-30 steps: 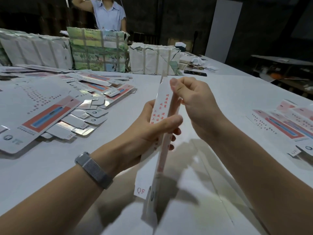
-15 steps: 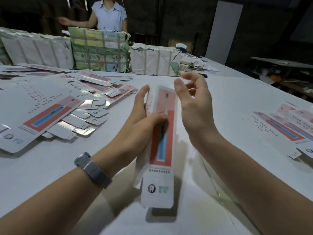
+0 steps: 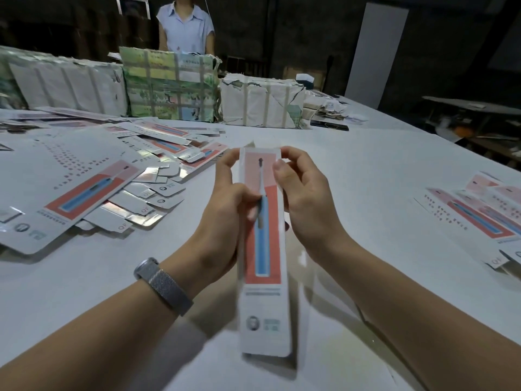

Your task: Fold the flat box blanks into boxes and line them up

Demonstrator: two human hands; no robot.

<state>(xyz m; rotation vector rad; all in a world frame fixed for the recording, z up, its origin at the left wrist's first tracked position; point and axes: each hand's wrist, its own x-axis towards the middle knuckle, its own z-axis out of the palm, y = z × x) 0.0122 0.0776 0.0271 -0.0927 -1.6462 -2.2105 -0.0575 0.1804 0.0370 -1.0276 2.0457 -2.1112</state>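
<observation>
Both bare forearms reach forward from the bottom corners and meet at the middle. The left hand [image 3: 225, 198] is curled, thumb bent inward across the front, fingers wrapped behind; a grey mesh watch band [image 3: 163, 283] circles its wrist. The right hand [image 3: 304, 193] has its thumb raised and fingers arched in a loose pinching grip.

The box [image 3: 263, 249] looks like smooth printed card, faintly glossy. Loose blanks [image 3: 84, 190] show shiny silver foil undersides. The table [image 3: 366, 176] is matt white. The watchband [image 3: 163, 286] is woven metal mesh. Bundles [image 3: 262, 104] wear torn paper wrapping.
</observation>
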